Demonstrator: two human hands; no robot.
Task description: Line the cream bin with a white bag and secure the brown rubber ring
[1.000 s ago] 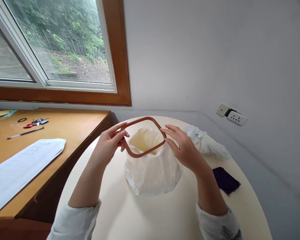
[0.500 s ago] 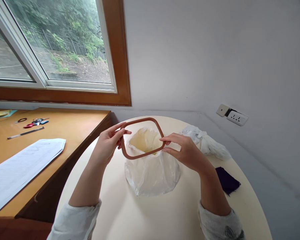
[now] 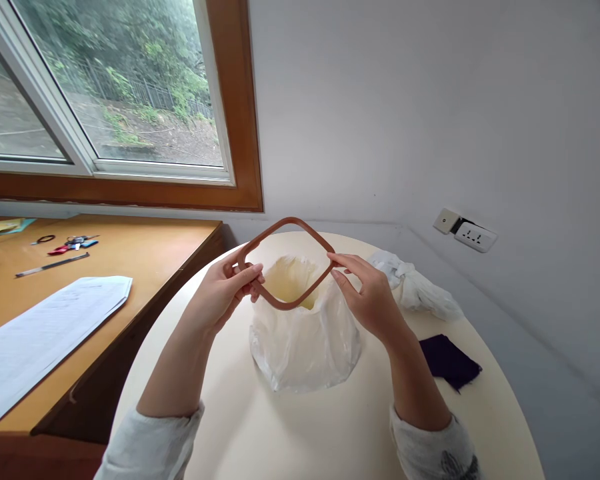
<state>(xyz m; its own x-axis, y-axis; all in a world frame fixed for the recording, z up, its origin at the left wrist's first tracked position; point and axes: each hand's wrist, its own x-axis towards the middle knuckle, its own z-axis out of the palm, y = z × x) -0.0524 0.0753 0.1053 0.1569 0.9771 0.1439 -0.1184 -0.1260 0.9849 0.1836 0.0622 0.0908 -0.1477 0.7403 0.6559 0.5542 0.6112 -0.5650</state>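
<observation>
Pinching the thin, reddish-brown, rounded-square frame [image 3: 286, 306] at opposite corners, I held it up, tilted, before the mouth of the squat container wrapped in translucent white plastic [image 3: 305, 353], my left hand [image 3: 223, 290] wrapping thumb and fingers around one corner, my right hand [image 3: 370, 290] gripping the other with its fingertips. The container stood on the round, cream-coloured table [image 3: 300, 437], left of a crumpled white plastic bundle [image 3: 425, 290] and a dark purple cloth piece [image 3: 450, 361].

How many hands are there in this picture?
2. The left hand holds the left side of the brown ring; the right hand has its fingertips at the ring's right corner. No others show.
</observation>
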